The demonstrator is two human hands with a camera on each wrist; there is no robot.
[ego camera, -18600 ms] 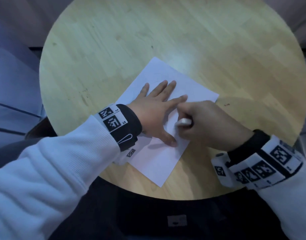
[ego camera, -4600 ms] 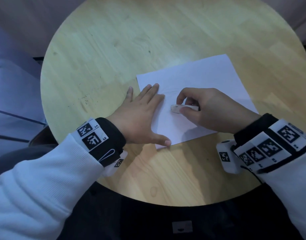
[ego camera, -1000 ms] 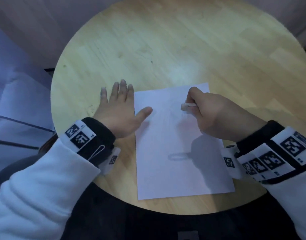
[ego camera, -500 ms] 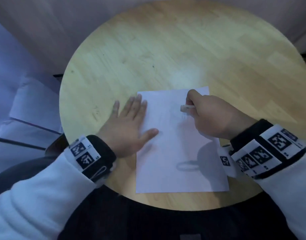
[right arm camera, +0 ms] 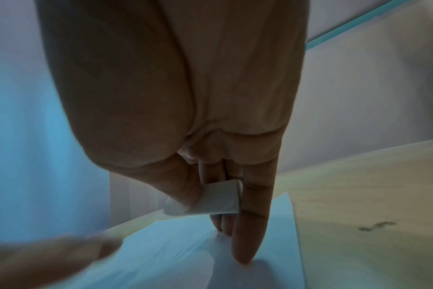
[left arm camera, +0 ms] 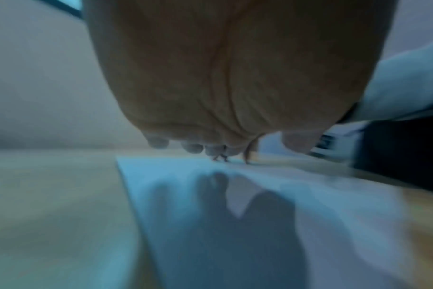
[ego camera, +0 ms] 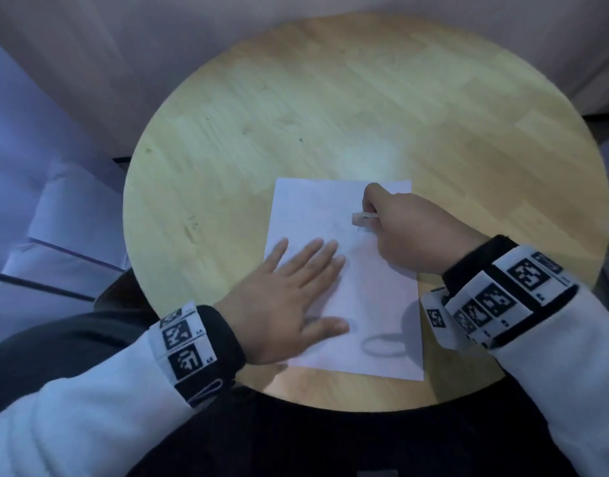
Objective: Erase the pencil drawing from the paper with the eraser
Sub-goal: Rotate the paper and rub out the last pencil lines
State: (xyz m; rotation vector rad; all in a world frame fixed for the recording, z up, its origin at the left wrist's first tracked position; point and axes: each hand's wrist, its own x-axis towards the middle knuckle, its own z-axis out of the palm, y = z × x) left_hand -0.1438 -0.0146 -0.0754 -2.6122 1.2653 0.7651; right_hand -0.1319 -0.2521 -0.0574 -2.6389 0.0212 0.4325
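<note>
A white sheet of paper point(ego camera: 371, 304) lies upright on the round wooden table point(ego camera: 261, 132), near its front edge. Faint pencil marks point(ego camera: 340, 228) show in the sheet's upper middle. My left hand point(ego camera: 296, 294) lies flat with straight fingers on the paper's left half; in the left wrist view its fingertips point(left arm camera: 193, 147) hover close over the paper point(left arm camera: 235, 215). My right hand point(ego camera: 409, 232) grips a small white eraser point(ego camera: 361, 219) over the upper right of the sheet. In the right wrist view the eraser point(right arm camera: 218, 199) is pinched between thumb and fingers above the paper point(right arm camera: 185, 254).
The table's front edge sits just below the paper, with my dark lap point(ego camera: 330, 442) beyond it. Pale fabric or cushions point(ego camera: 55, 201) lie left of the table. A wall point(ego camera: 158, 46) rises behind. A small dark mark point(right arm camera: 376, 225) is on the wood right of the sheet.
My left hand slid right from the paper's left edge fully onto the sheet. The right hand stays at the upper right with the eraser. The camera view shifted, so the table sits further right.
</note>
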